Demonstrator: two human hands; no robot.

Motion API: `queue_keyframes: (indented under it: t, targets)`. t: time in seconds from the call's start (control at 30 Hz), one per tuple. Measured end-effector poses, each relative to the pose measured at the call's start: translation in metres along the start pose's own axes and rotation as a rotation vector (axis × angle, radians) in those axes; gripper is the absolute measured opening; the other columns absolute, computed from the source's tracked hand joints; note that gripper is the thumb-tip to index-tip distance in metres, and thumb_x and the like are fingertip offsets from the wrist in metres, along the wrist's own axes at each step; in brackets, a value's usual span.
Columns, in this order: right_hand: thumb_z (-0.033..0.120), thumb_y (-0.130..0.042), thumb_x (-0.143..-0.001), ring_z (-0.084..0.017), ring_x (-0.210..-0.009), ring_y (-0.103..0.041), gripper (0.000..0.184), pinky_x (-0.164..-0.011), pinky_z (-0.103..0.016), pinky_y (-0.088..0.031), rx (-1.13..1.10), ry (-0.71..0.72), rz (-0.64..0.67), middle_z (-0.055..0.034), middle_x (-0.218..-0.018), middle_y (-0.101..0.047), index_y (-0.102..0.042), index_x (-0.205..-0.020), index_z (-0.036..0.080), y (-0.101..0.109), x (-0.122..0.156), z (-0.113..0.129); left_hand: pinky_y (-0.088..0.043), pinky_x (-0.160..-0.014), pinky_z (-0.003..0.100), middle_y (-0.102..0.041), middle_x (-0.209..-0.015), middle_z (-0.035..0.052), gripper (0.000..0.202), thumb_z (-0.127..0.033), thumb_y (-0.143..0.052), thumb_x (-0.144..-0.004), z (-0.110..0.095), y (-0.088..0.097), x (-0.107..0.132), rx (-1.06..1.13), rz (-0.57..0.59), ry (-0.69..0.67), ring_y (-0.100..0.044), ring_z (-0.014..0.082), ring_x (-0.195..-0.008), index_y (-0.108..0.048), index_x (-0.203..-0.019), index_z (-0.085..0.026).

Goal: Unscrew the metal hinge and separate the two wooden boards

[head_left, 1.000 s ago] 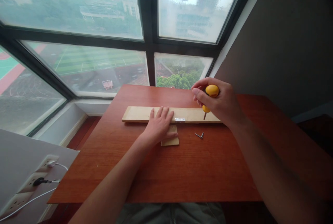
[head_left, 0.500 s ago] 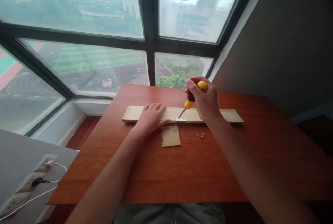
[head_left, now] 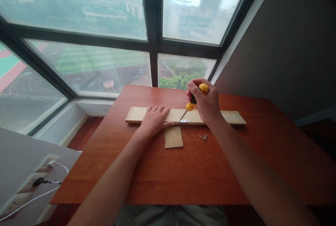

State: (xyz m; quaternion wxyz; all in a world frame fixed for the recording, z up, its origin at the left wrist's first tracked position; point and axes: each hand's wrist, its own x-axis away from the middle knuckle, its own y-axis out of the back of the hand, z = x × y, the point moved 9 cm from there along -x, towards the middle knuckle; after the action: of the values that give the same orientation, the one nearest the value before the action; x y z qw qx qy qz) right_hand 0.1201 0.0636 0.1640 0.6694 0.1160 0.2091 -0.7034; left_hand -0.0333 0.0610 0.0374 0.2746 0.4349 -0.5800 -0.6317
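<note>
A long pale wooden board (head_left: 136, 114) lies crosswise on the reddish-brown table (head_left: 147, 177). My left hand (head_left: 155, 117) rests flat on it, fingers stretched out and thumb along the near edge. My right hand (head_left: 206, 100) is wrapped round the yellow and black handle of a screwdriver (head_left: 190, 106), which tilts down to the left. Its tip meets the left end of a small metal plate (head_left: 184, 121) at the board's near edge. Whether a screw sits under the tip is too small to tell.
A small square wooden piece (head_left: 173, 138) lies in front of the board. To its right are a couple of loose screws (head_left: 203, 137). Windows rise behind the table. Wall sockets (head_left: 34, 181) with plugs and cables are at the lower left.
The view has shifted slightly, moving the whole scene a little to the right. Both hands keep their places on the board and the screwdriver, with the tip still at the metal plate.
</note>
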Motion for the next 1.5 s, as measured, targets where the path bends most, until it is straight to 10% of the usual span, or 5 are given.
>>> queue_keyframes:
  t: [0.57, 0.97, 1.5]
  targets:
    - [0.060, -0.068, -0.077, -0.011, -0.055, -0.058, 0.041, -0.055, -0.024, -0.051, 0.189, -0.068, -0.034, 0.0041, -0.065, -0.060, -0.057, -0.086, 0.021, 0.005, -0.011, -0.012, -0.030, -0.108, 0.048, -0.060, -0.130, 0.0117, 0.055, -0.064, -0.053, -0.087, -0.001, -0.007, -0.007, 0.103, 0.060, 0.084, -0.051, 0.0310, -0.124, -0.056, -0.128, -0.026]
    - [0.058, -0.053, -0.085, -0.025, -0.070, -0.062, 0.040, -0.063, -0.034, -0.042, 1.306, 0.117, -0.042, -0.0063, -0.076, -0.068, -0.065, -0.101, 0.023, 0.005, -0.017, 0.033, -0.031, -0.106, 0.046, -0.059, -0.130, 0.0151, 0.061, -0.065, -0.046, -0.090, -0.010, -0.001, -0.002, 0.033, 0.045, 0.062, -0.050, 0.0307, -0.123, -0.052, -0.131, -0.021]
    - [0.052, -0.051, -0.090, -0.025, -0.065, -0.061, 0.035, -0.057, -0.033, -0.036, 1.570, 0.221, 0.256, -0.0092, -0.069, -0.065, -0.069, -0.089, 0.022, -0.023, -0.033, 0.039, -0.033, -0.102, 0.043, -0.062, -0.122, 0.0140, 0.061, -0.066, -0.044, -0.090, -0.010, -0.002, -0.001, -0.012, -0.039, 0.032, -0.052, 0.0303, -0.117, -0.053, -0.131, -0.022]
